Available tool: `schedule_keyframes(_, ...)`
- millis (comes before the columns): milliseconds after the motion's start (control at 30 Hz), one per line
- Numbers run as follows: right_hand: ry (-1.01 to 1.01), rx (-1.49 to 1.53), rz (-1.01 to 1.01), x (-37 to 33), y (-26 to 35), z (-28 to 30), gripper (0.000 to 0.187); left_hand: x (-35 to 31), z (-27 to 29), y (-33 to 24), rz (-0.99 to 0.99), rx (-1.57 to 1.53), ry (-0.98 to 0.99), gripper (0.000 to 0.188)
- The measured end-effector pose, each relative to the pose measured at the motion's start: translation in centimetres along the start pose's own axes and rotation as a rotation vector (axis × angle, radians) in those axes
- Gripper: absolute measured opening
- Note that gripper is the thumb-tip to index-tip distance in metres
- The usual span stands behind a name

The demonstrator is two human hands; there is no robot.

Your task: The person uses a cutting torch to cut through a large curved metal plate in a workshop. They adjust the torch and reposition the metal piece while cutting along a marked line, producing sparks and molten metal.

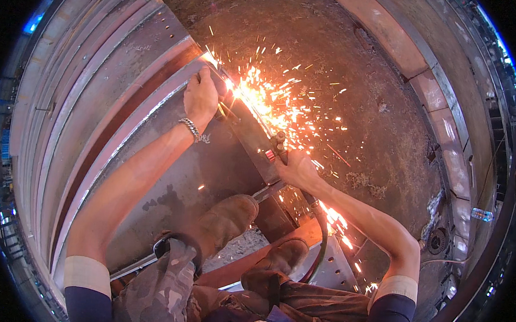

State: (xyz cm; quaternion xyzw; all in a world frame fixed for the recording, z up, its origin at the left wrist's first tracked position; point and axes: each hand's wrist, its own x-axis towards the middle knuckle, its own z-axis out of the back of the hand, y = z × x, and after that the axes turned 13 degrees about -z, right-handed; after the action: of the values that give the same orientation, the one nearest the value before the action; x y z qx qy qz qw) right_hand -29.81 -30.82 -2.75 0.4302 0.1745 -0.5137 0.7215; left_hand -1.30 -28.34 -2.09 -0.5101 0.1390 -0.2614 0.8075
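My left hand [201, 96], with a chain bracelet at the wrist, is closed around the front end of a cutting torch [254, 120] near its tip. My right hand [295, 168] grips the torch's rear handle by the valves, where a dark hose [321, 233] runs down and back. The torch tip meets the edge of a large grey steel plate [177, 169], and bright orange sparks [272, 98] spray to the right over the ground. My two brown boots [226, 220] stand on the plate near its cut edge.
Stacked curved steel beams [82, 96] lie along the left. Rough dirt ground [342, 78] spreads to the right, bordered by concrete slabs [433, 94]. A round drain cover [437, 241] and a small clear bottle [481, 214] lie at the right edge.
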Motion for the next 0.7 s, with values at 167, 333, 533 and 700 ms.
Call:
schedule_keyframes(167, -0.09, 0.004, 0.035, 1.1, -0.6, -1.1, 0.044, -0.6, 0.2, -1.1, 0.009, 0.066, 0.014, 0.047)
schedule_keyframes(333, -0.061, 0.012, -0.035, 0.8, -0.8, -1.1, 0.043, -1.4, 0.4, -2.7, 0.065, -0.035, 0.031, 0.048)
schedule_keyframes(533, -0.095, 0.114, -0.022, -1.5, -1.3, 1.6, 0.036, -2.1, 0.7, -4.0, 0.066, -0.034, 0.026, 0.046)
schedule_keyframes(700, -0.148, 0.137, 0.066, -2.1, -1.2, 2.5, 0.032, -2.0, 0.6, -3.9, 0.057, -0.027, 0.016, 0.047)
